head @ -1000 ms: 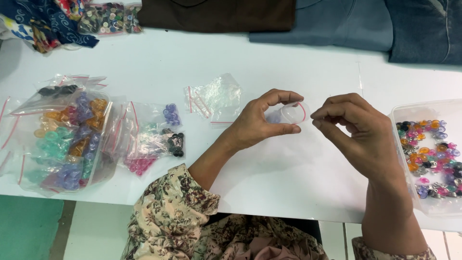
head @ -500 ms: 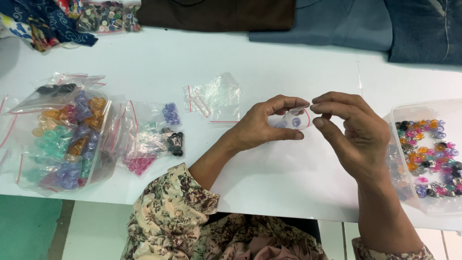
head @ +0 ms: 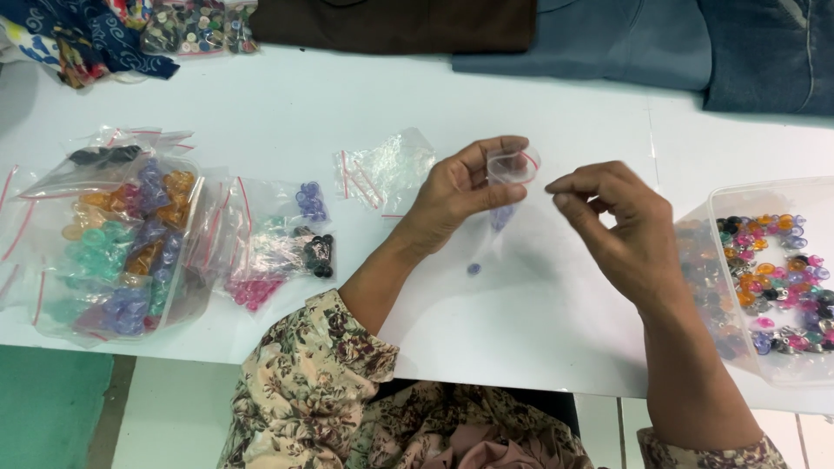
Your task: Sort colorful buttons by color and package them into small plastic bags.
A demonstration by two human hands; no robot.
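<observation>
left hand (head: 456, 195): fingers pinch bag (head: 511, 174) mouth open, bag hanging downward | right hand (head: 621, 230): fingers curled loosely, empty, just right of mouth | bead (head: 473, 269): on desk (head: 539, 313) below left fingers

Open white tabletop (head: 539, 330) near and between; blocked left by clear bags of coloured buttons (head: 122, 243), right by clear plastic button tub (head: 773, 278), far by folded dark cloth (head: 608, 43).
</observation>
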